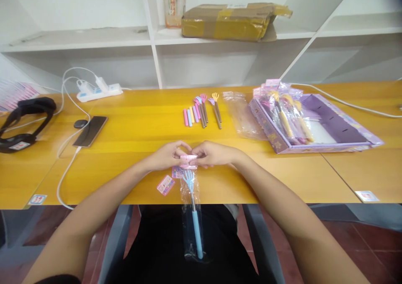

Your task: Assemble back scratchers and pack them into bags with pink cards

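Both my left hand (172, 155) and my right hand (210, 153) pinch a small pink card (188, 162) at the top of a clear plastic bag (187, 229). Inside the bag a blue back scratcher (196, 229) hangs down over the table's front edge, its claw end up near my fingers. Whether the card is folded over the bag's opening, I cannot tell. Just left of the bag lies a loose pink card (166, 185), and another printed card (177, 172) shows partly under my left hand.
Beyond my hands lie back scratcher heads with metal rods (216, 110) and several coloured handles (190, 116). Clear bags (243, 114) lie beside a purple box (329, 144) holding bagged back scratchers (287, 121). A phone (91, 131), cables and a power strip (100, 92) are at left.
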